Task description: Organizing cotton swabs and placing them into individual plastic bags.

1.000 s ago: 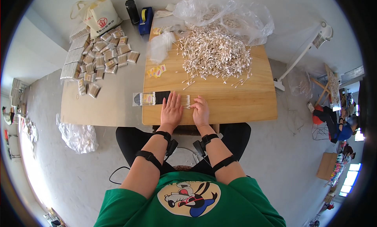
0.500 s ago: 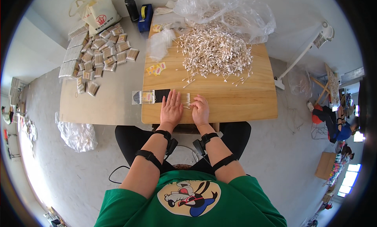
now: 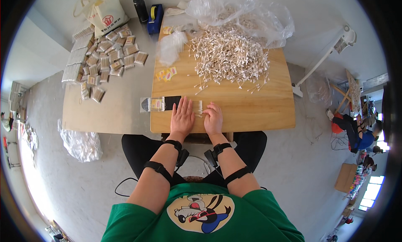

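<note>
On the wooden board (image 3: pixel 255 110), left grip (image 3: pixel 182 117) lies flat over swabs (image 3: pixel 198 107); right grip (image 3: pixel 213 118) curls, hold unclear.

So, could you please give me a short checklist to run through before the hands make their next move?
1. Left hand lying flat over the row of swabs: ok.
2. Right hand at the row's right end: ok, fingers bent; whether they grip a swab: cannot tell.
3. Row even along its whole length: cannot tell, the left hand covers part of it.
4. Black strip fully uncovered: not ok, the left fingers overlap its right end in this view.
5. Swab pile apart from both hands: ok, it lies beyond them.
6. Yellow labels on the wooden board: ok.
</note>
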Demonstrator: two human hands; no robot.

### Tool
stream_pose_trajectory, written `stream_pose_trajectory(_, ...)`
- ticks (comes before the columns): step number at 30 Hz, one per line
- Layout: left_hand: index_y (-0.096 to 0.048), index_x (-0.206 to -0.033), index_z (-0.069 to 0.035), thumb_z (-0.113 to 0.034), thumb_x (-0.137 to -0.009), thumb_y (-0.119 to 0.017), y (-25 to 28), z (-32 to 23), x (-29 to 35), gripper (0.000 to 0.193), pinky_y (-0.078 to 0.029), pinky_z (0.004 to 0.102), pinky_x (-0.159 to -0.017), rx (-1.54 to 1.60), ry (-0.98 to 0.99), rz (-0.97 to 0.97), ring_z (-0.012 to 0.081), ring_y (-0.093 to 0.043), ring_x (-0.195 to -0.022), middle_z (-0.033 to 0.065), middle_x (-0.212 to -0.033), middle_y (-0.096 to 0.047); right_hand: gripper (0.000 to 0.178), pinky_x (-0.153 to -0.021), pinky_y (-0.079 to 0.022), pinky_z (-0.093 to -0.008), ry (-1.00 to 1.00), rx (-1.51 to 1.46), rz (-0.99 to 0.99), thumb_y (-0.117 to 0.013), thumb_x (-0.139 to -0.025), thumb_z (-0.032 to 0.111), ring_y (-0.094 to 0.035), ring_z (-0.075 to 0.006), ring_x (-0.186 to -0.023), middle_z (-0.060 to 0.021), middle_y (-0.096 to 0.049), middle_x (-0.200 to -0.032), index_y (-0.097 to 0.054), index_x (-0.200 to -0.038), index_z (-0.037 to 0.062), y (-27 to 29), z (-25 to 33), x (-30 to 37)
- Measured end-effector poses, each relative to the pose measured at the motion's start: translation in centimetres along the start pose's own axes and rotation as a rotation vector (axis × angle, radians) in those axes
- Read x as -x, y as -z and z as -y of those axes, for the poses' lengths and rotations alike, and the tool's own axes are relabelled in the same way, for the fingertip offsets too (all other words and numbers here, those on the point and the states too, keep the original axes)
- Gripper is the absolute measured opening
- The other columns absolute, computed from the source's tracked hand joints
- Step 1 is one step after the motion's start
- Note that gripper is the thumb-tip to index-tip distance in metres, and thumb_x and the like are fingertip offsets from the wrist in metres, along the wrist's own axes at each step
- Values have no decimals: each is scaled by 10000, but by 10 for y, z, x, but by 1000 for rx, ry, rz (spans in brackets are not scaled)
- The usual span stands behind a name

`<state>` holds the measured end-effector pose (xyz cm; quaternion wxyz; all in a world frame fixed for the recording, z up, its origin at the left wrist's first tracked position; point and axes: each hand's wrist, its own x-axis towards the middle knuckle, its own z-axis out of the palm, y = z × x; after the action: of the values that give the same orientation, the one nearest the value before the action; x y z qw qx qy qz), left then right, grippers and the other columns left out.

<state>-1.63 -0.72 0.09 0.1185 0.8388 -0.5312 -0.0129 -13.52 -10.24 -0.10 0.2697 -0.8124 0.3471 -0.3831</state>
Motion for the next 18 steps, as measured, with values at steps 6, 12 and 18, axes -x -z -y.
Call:
stream_pose_trajectory(6,-348,-1495,-115,-339,-983,-421,-1,1,1,564,-154,465,-1194,-1,13,4,212,-220,-1472,83,-1583,-266,113,-919,-472,-447,3,-25,76,-639,-702,-47,-575,-363,-1079,-123,-589,-921,-604,-759,44,8,6,-5)
stream_pose_trajectory(12,-359,-1490,-119,-340,-984,-412,-1,0,0,554,-157,464,-1193,8,11,-9,214,-226,-1469,85,-1575,-283,113,-876,-453,-444,71,52,190,-689,-716,11,-566,-344,-991,-108,-575,-901,-607,-760,77,11,2,-10)
stream_pose_trajectory(18,-361,-1489,-119,-340,-990,-399,1,-1,-1,547,-154,461,-1194,3,19,5,213,-227,-1469,86,-1574,-286,93,-828,-447,-445,144,142,293,-705,-728,52,-561,-310,-905,-87,-567,-873,-627,-767,83,19,11,-19)
